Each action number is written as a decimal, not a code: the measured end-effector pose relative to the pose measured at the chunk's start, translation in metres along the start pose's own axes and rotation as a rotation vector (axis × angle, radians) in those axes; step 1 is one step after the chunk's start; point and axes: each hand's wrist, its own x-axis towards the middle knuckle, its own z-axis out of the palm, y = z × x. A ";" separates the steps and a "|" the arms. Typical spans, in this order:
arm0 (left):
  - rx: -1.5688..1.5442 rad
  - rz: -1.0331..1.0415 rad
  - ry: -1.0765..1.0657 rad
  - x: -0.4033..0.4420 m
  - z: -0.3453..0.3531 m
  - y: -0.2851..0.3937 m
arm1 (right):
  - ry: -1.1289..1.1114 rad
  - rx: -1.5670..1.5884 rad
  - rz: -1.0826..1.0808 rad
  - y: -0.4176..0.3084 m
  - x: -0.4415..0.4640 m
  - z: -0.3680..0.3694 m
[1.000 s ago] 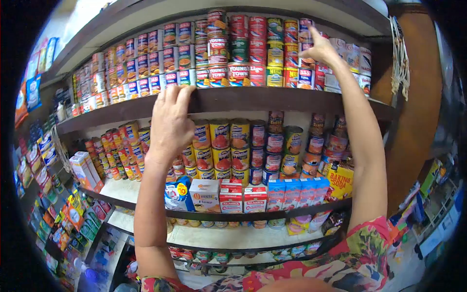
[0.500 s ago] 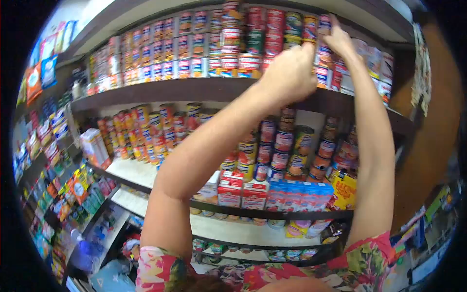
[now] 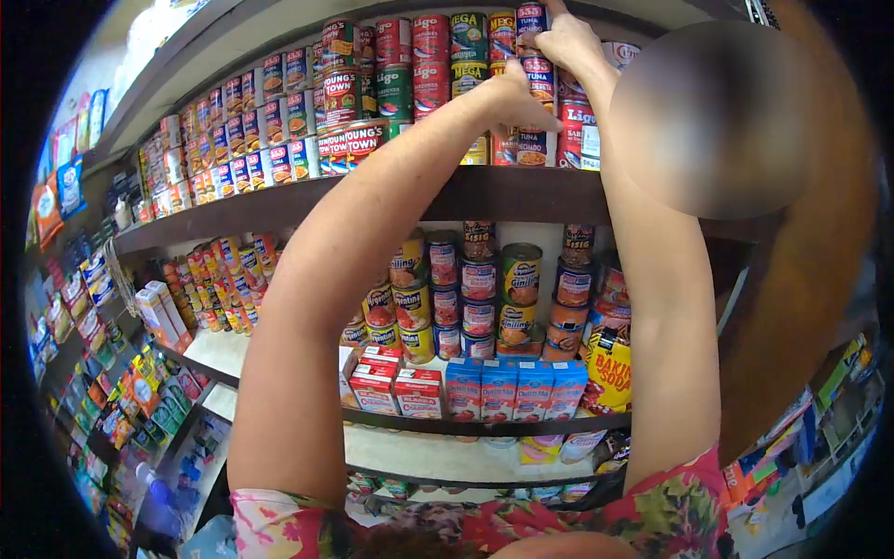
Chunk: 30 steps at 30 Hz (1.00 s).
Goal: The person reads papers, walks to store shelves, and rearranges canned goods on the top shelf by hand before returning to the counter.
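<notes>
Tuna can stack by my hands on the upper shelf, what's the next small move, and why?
Probably steady the stack with the left hand before shifting the top tuna can. The right hand is up at that can, the left is lower, beside the stack, and the cans stand directly on one another, so a nudge could upset them.
</notes>
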 end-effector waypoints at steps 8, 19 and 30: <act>0.170 0.162 0.171 0.025 0.013 -0.013 | -0.018 0.073 0.003 -0.021 -0.027 -0.024; 0.149 0.182 0.176 -0.005 -0.001 -0.002 | 0.077 0.157 -0.067 -0.006 -0.016 0.002; -0.030 0.411 0.212 -0.014 -0.001 0.003 | 0.149 0.255 -0.078 -0.003 -0.043 -0.027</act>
